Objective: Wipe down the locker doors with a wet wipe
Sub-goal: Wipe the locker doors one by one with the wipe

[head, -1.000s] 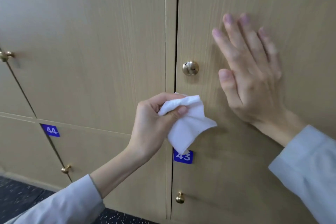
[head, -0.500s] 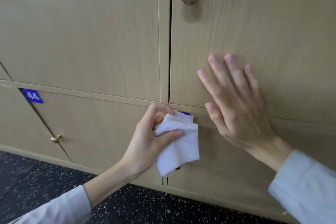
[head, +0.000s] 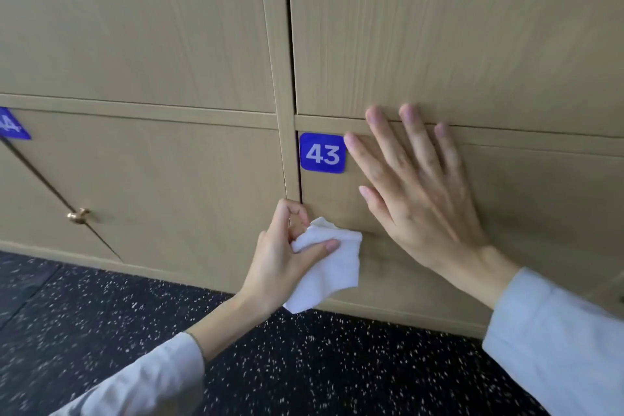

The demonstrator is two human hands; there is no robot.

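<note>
The left hand [head: 287, 257] pinches a crumpled white wet wipe [head: 329, 267] between thumb and fingers, holding it against the lower locker door [head: 506, 213] near the door's left edge. The right hand [head: 418, 192] lies flat on the same door, fingers straight and spread, fingertips reaching the frame rail above. A blue number plate "43" [head: 322, 153] sits just left of the index finger. A brass knob [head: 78, 215] marks the neighbouring door; speckled dark flooring [head: 304, 365] lies below.

White "43" on blue plate [head: 322, 153], lower locker door [head: 526, 213].
</note>
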